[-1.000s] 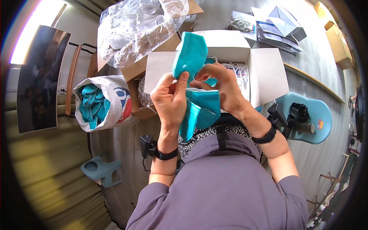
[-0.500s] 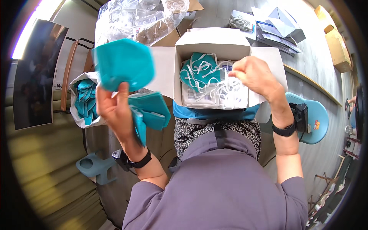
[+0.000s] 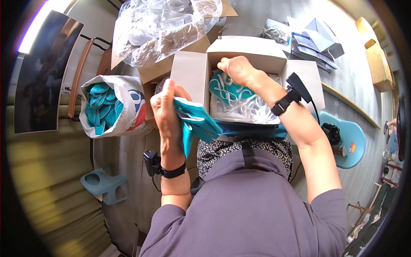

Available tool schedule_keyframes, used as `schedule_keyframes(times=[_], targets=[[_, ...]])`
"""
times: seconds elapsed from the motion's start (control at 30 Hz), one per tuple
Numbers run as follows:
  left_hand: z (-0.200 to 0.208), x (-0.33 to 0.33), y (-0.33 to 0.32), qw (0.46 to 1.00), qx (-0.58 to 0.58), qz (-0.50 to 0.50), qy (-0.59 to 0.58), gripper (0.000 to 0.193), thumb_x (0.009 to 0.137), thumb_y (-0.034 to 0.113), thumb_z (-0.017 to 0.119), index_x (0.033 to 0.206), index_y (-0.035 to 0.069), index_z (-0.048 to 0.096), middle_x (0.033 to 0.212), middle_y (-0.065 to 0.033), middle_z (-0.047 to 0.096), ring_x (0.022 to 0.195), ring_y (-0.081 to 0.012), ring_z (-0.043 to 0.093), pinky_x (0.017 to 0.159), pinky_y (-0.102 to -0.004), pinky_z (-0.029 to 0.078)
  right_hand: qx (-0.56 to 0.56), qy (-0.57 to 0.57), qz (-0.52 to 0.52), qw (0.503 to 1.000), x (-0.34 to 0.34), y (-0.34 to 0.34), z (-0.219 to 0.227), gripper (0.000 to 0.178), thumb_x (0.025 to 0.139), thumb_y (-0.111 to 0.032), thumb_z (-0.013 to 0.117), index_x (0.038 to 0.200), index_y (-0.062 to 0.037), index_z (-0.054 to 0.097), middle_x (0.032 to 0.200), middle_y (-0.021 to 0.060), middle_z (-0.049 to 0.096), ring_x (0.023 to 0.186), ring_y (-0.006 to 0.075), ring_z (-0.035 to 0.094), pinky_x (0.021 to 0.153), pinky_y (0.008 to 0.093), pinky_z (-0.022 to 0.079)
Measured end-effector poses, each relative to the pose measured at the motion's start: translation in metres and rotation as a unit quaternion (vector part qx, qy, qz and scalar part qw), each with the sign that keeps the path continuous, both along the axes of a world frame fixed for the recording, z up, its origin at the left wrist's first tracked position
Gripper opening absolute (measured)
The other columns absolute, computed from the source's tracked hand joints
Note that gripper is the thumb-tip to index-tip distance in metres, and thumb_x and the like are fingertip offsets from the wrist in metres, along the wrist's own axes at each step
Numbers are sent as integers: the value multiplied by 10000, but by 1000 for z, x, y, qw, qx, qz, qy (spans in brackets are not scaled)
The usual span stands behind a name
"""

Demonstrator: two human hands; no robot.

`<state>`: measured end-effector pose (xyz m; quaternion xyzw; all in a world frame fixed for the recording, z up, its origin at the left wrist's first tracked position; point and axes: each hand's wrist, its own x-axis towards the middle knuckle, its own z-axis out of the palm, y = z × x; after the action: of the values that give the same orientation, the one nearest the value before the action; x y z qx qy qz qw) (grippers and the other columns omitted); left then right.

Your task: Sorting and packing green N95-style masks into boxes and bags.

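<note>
My left hand [image 3: 165, 109] is closed around several folded teal face masks [image 3: 198, 122], held just left of an open white carton [image 3: 190, 83]. Inside that carton lies a teal face mask [image 3: 231, 91] with white straps looped across it. More white straps [image 3: 259, 110] tangle over pale packs to its right. My right hand [image 3: 237, 70] reaches over the carton from the right, its fingers curled together at the far edge of the mask. Whatever those fingers pinch is hidden.
Left of me stands a white bag [image 3: 132, 100] filled with teal masks. Behind it, clear plastic packaging [image 3: 158, 32] spills from a brown carton. Flat papers and boxes [image 3: 308, 47] lie at the back right, with a light-blue stool [image 3: 351, 137] nearer. A grey-blue stool [image 3: 105, 184] is lower left.
The mask held up in my left fingertips is no longer there, and that hand has moved right, toward the carton. My right hand has shifted left and farther over the carton.
</note>
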<state>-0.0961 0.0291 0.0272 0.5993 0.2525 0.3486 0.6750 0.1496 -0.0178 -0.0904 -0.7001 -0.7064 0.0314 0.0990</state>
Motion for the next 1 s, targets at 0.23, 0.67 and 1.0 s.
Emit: schedule_keyframes(times=[0.23, 0.67, 1.0], targets=[[-6, -2, -1, 980, 93, -49, 166, 274, 895, 93, 708, 659, 15, 593, 652, 8, 598, 597, -44, 504, 522, -227, 374, 154, 224, -24, 962, 0, -71, 63, 183, 741, 120, 564, 841, -23, 617, 916, 123, 647, 795, 282, 672, 683, 389, 534], [-17, 66, -50, 891, 391, -66, 220, 257, 820, 182, 807, 1052, 114, 719, 630, -70, 621, 538, -180, 596, 548, -306, 482, 257, 357, -67, 896, -21, -123, 104, 241, 765, 185, 614, 896, -8, 676, 932, 113, 671, 892, 222, 673, 746, 305, 547], [-28, 69, -51, 866, 429, -81, 244, 158, 821, 145, 767, 970, 101, 736, 763, -100, 707, 653, -249, 689, 597, -325, 528, 159, 472, -162, 852, -15, -137, 107, 130, 811, 116, 577, 894, 35, 637, 826, 86, 674, 681, 146, 618, 622, 271, 496]])
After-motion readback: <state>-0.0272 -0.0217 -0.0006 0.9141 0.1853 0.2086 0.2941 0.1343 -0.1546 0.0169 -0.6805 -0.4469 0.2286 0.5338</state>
